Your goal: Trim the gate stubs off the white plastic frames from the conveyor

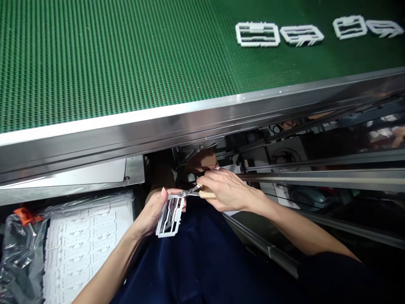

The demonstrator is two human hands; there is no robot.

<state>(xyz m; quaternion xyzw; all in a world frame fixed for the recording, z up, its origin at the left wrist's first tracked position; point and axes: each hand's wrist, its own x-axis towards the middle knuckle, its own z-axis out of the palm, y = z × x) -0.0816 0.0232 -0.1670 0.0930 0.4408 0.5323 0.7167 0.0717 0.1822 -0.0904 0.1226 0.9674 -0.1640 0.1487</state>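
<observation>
A white slotted plastic frame [170, 216] is gripped at its upper left side by my left hand [155, 210], thumb on top. My right hand [226, 189] is closed around the pale yellowish handles of small metal nippers [190, 193]. Their jaws meet the upper right corner of the frame, close to my left fingertips. Both hands are in front of my dark blue clothing, below the metal edge of the conveyor.
Several similar white frames [257, 34] lie on the green conveyor belt [126, 55], edged by a metal rail [158, 122]. At lower left are a patterned white sheet [85, 240], clear plastic and an orange-handled tool [28, 216]. Metal rails run at right.
</observation>
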